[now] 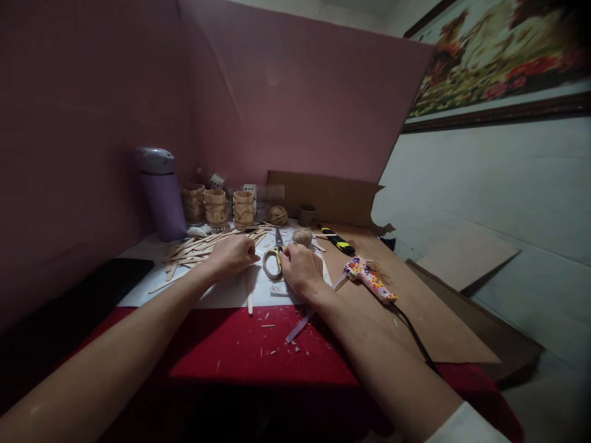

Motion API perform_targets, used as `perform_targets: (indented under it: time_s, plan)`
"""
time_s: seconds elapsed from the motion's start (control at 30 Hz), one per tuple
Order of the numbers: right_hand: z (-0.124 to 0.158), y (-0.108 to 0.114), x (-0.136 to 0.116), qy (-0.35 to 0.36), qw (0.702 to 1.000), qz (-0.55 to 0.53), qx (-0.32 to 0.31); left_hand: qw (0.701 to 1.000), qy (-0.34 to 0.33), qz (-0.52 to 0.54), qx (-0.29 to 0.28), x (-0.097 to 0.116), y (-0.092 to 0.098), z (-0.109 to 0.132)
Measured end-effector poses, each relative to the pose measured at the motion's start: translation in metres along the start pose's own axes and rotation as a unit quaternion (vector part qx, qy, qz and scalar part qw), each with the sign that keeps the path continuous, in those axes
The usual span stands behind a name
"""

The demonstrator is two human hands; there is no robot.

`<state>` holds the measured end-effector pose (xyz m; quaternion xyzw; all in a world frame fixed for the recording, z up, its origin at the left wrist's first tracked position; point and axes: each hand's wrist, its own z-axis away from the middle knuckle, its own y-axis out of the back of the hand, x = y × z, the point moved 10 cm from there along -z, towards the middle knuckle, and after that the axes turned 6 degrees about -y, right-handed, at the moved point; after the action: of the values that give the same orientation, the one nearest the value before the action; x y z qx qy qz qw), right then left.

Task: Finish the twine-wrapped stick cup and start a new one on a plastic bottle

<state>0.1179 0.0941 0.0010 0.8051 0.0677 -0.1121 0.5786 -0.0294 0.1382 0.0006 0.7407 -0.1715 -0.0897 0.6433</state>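
Observation:
My left hand [231,254] rests curled on the white sheet [221,292] beside a pile of wooden craft sticks [203,246]; its fingers are closed and what they pinch is hidden. My right hand [302,267] lies knuckles-up next to the yellow-handled scissors [273,258], fingers bent at the handle loops. A single stick [250,295] lies on the sheet between both hands. A ball of twine [302,235] sits just beyond my right hand.
A floral glue gun [369,278] with a black cord lies on brown cardboard [415,307] at right. A black-and-yellow cutter [338,240], three stick-built cups [217,207], a purple flask [161,191] and a twine spool [277,215] stand behind. Red cloth [240,347] covers the table front.

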Motion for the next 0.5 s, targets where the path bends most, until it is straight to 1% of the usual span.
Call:
perform_targets:
  time_s: [0.07, 0.17, 0.23, 0.3, 0.33, 0.4, 0.5]
  plan:
    - [0.0, -0.001, 0.0, 0.002, 1.0, 0.0, -0.005, 0.998, -0.038, 0.038, -0.03, 0.007, -0.005, 0.0]
    - [0.001, -0.003, 0.0, 0.004, 1.0, 0.001, -0.008, 0.986, -0.078, 0.11, -0.099, 0.014, -0.015, 0.004]
    - [0.001, -0.004, 0.0, 0.005, 1.0, 0.0, -0.006, 0.974, -0.085, 0.146, -0.151, 0.016, -0.024, 0.008]
    - [0.0, -0.004, 0.0, 0.006, 1.0, 0.0, -0.004, 0.967, -0.077, 0.161, -0.183, 0.013, -0.03, 0.01]
    - [0.0, -0.005, 0.0, 0.007, 1.0, -0.001, -0.004, 0.966, -0.072, 0.16, -0.188, 0.01, -0.032, 0.01]
    - [-0.001, -0.005, 0.0, 0.005, 1.0, -0.003, -0.004, 0.972, -0.063, 0.141, -0.177, 0.004, -0.033, 0.006]
    - [-0.005, -0.002, 0.005, -0.016, 1.0, -0.012, 0.008, 0.987, -0.063, 0.076, -0.126, -0.002, -0.029, -0.001]
